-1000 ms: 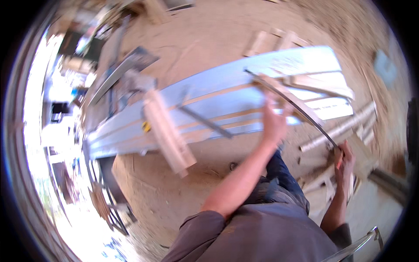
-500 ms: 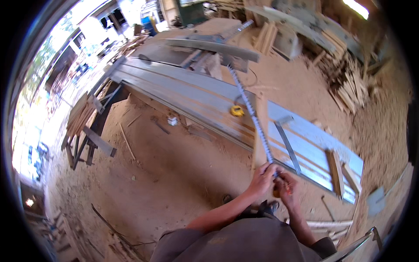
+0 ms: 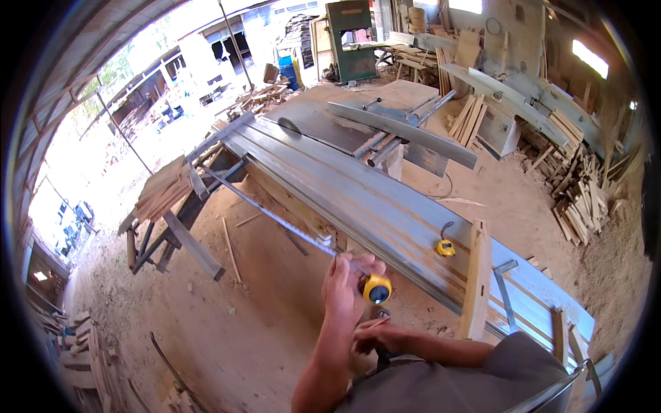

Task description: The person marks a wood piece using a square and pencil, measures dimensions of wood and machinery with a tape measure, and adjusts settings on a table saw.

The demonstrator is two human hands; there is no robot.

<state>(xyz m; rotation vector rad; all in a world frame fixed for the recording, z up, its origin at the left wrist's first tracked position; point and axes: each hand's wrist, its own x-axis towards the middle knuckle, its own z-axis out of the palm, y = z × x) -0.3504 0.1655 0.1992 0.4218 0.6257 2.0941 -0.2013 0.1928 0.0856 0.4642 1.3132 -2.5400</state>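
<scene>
My left hand (image 3: 337,279) is raised in front of me, its fingers closed around the blade beside the case of a yellow-and-black tape measure (image 3: 377,290). From there the pulled-out blade (image 3: 279,221) runs up and left toward the table's far left corner. Just below the case is my right hand (image 3: 372,335), fingers curled; whether anything is in them is hidden. A second yellow tape measure (image 3: 445,248) lies on the long metal table (image 3: 385,193). A slotted wooden board (image 3: 476,275) rests across that table, with a metal square (image 3: 506,292) to its right.
A round saw blade (image 3: 289,125) sticks up beyond the table, near a long metal fence (image 3: 406,134). Stacked boards (image 3: 164,189) lie on a stand at the left. Wood offcuts (image 3: 584,210) are heaped at the right. Thin sticks (image 3: 231,249) lie on the dirt floor.
Both hands have moved left, away from the board. The tape blade has swung from pointing over the table to running up and left, and its yellow case now shows. My view has shifted.
</scene>
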